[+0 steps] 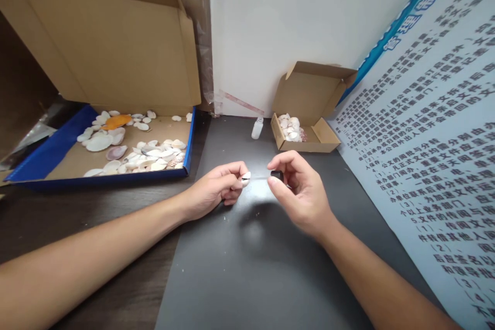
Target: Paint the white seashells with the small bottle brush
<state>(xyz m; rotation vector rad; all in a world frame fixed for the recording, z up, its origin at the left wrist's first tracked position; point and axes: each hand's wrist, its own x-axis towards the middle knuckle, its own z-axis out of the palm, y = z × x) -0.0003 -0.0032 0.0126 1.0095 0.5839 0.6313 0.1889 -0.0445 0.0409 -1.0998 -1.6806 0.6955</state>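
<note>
My left hand (218, 188) pinches a small white seashell (246, 177) between thumb and fingertips; a dark line shows on the shell. In my right hand (303, 191), thumb and fingers close round a black bottle cap (276, 175). A thin pale stem (261, 178) seems to run from the cap toward the shell; whether its tip touches the shell I cannot tell. Farther back a small, translucent white bottle (257, 128) stands upright with no cap on its neck.
On the left, a blue-edged cardboard box (188, 147) with its lid up holds many shells (154, 154) and one orange shell (116, 121). At the back right, a smaller open carton (319, 145) holds more shells (291, 128). A printed poster (436, 154) borders the grey mat (232, 278).
</note>
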